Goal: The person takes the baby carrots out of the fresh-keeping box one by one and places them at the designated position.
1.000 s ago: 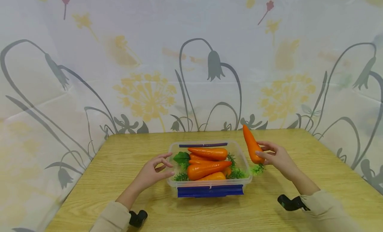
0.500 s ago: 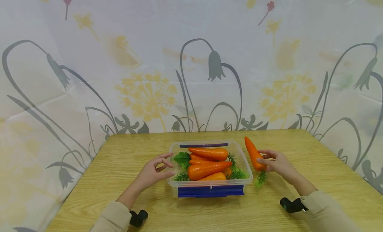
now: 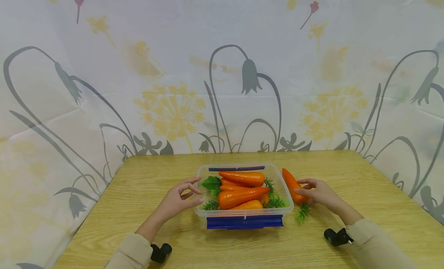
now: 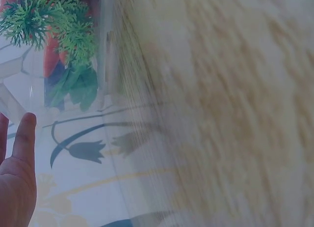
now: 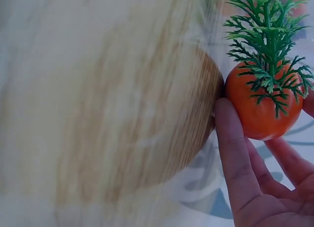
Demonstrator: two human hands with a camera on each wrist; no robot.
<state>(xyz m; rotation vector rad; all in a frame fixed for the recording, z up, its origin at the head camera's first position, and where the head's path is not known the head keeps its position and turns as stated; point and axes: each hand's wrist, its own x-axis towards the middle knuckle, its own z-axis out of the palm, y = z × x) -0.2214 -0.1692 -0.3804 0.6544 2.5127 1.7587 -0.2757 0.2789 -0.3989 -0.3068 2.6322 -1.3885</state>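
Just right of a clear plastic box (image 3: 244, 212), my right hand (image 3: 320, 194) grips an orange carrot (image 3: 290, 184) with green fronds. In the right wrist view, the fingers and thumb sit around the rounded top end of the carrot (image 5: 262, 106), close to the wood. The tip of the carrot points away from me, beside the box's right wall. Several more carrots (image 3: 239, 197) with green tops are piled in the box. At the box's left side hovers my left hand (image 3: 173, 199), fingers loosely bent, with nothing held; its fingertips are very near the rim.
A wood-grain table (image 3: 138, 207) bears the box. Blue clips (image 3: 244, 221) stand out along the box's front and back. Behind the table hangs a flower-printed cloth (image 3: 173, 68). A black wrist device (image 3: 338, 237) juts out from the right sleeve.
My right hand has lowered the carrot from above the table down beside the box, and its fronds now hang toward me. My left hand has stayed where it was.
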